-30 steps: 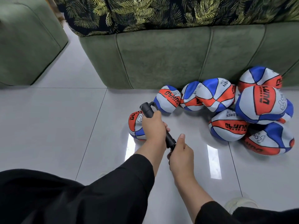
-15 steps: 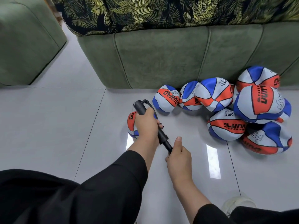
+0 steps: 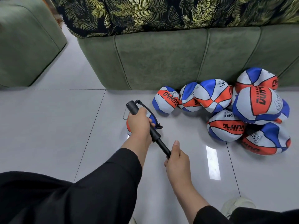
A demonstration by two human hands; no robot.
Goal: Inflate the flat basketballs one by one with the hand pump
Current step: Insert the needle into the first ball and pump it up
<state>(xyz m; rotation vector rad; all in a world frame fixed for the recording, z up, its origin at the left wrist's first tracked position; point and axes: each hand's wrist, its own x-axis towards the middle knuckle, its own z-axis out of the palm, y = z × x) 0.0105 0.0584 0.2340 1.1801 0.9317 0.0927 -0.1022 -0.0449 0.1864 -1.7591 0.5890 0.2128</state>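
- Head view: black hand pump held slantwise over grey tiled floor, barrel end away from body, rod end toward it.
- Left hand wrapped round pump barrel, fingers curled tight on it; right hand gripping handle end, thumb up along it, rod partly drawn out between the two hands.
- Thin hose looping from barrel's far end down toward small red, white and blue basketball, mostly hidden under left hand; needle joint not visible.
- Pile of flat basketballs to the right, crumpled and dented, packed against base of green sofa, well apart from the one being worked.
- Handling, judged: balls light, soft, limp skin, apt to roll or slide on glossy tile; best steadied near the valve.
- Pump stiff and slim; firm grip on barrel, straight strokes, so needle not bent or pulled free.
- Hose thin, likely to kink.
- Pale shoe at lower right.
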